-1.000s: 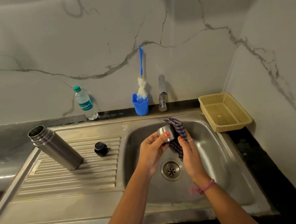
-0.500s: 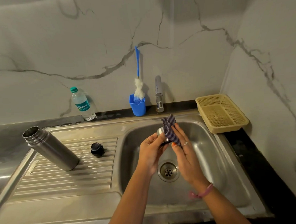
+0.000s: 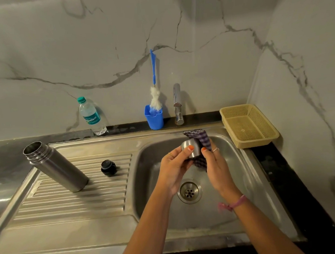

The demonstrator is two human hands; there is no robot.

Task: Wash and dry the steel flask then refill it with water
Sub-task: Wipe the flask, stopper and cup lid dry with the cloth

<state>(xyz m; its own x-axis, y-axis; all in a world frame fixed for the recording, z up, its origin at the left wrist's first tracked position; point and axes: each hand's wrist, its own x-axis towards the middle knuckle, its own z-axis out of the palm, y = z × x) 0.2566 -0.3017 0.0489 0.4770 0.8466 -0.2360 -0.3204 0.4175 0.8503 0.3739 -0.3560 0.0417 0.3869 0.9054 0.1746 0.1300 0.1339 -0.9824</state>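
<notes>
Just right of the frame's centre, over the sink bowl (image 3: 240, 181), two hands meet. The left hand (image 3: 174, 166) grips a small steel cup (image 3: 191, 148), the flask's cap by the look of it, thumb curled across its side. The right hand (image 3: 217, 168) pinches a checked cloth (image 3: 198, 138) against the cup, the cloth wrapping over its far side.

The cup looks smooth and possibly wet; if the thumb slips as the cloth rubs, it would likely drop and clatter into the bowl near the drain (image 3: 189, 192).

To the left of the frame, the steel flask (image 3: 54, 167) stands on the ribbed draining board (image 3: 74, 196), open mouth toward the upper left, long axis slanting down to the right in this wide view. A black stopper (image 3: 108, 168) sits beside it. A stray elbow could knock the flask over.

Behind, along the wall: a water bottle (image 3: 90, 116), a brush in a blue holder (image 3: 154, 117), the tap (image 3: 177, 103), and a yellow basket (image 3: 248, 124) at right.
</notes>
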